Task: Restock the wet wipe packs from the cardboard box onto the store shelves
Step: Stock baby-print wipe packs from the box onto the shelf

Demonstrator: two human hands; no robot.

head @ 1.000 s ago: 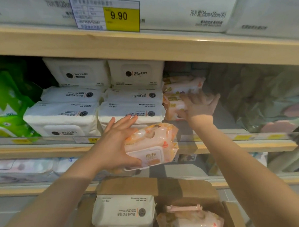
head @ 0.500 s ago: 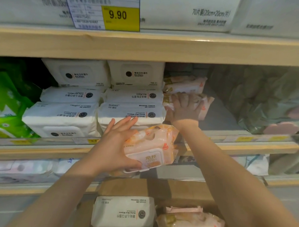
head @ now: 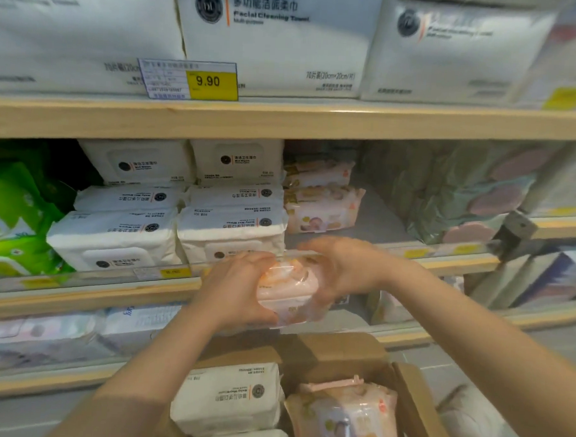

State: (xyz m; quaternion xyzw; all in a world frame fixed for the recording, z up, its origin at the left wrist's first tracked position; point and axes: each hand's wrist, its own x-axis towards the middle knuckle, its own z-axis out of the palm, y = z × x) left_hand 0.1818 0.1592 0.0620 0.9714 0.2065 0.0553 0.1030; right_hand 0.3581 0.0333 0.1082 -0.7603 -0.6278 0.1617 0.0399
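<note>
Head camera view, looking forward and down at store shelving: a soft pink-and-orange plastic wet wipe pack (head: 290,291) is held in the air between two bare hands, just in front of the lip of the middle wooden shelf (head: 443,258). The left hand (head: 240,289) wraps its fingers around the pack's left end, and the right hand (head: 343,270), blurred, cups the pack's right end and top, so both hands are closed on it.

Beyond the pack, on the middle shelf, two matching pink packs (head: 320,200) sit stacked toward the back. To their right lies a bare grey stretch of shelf floor (head: 375,219), open from the front lip to the back, bounded on the right by pale green film-wrapped bundles (head: 452,192). To the left of the pink stack, touching it, stand tight stacks of white wet wipe packs (head: 181,213), and further left bright green packs (head: 12,219).

Above, the upper shelf's thick wooden edge (head: 284,119) carries a yellow price tag reading 9.90 (head: 213,81) and large white towel packs (head: 274,36).

Below the hands, an open brown cardboard box (head: 410,405) holds a white pack (head: 229,397) on the left and a pink pack (head: 347,416) on the right, touching.
</note>
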